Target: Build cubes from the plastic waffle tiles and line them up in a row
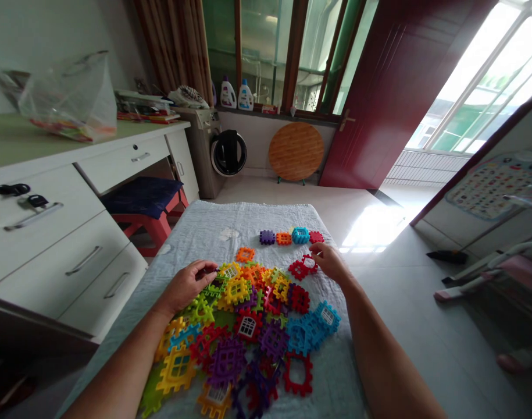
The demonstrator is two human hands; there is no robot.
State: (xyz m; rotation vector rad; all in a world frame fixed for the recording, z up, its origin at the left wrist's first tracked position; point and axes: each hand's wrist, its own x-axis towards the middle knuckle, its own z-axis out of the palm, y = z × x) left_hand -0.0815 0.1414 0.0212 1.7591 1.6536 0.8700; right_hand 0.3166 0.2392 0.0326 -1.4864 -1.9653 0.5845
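A heap of colourful notched plastic building blocks [272,340] spreads over the near half of the cloth-covered table. At the heap's upper left edge is my left hand [189,285], its fingers curled together beside green and yellow blocks; a small dark bit shows at the fingertips, too little to name. My right hand [331,263] is at the heap's upper right, its bent fingers on the edge of a red frame-shaped block [309,263]. Another red block [297,269] lies against that one. Beyond the hands, a row holds purple [267,237], orange [284,238], blue [300,235] and red blocks [316,237].
A single orange block [245,254] lies between heap and row. The pale blue cloth [204,227] covers the table. To the left are a white desk [91,233] and a red stool [161,218]. Behind stand a washing machine [207,157] and a round wooden board [296,151].
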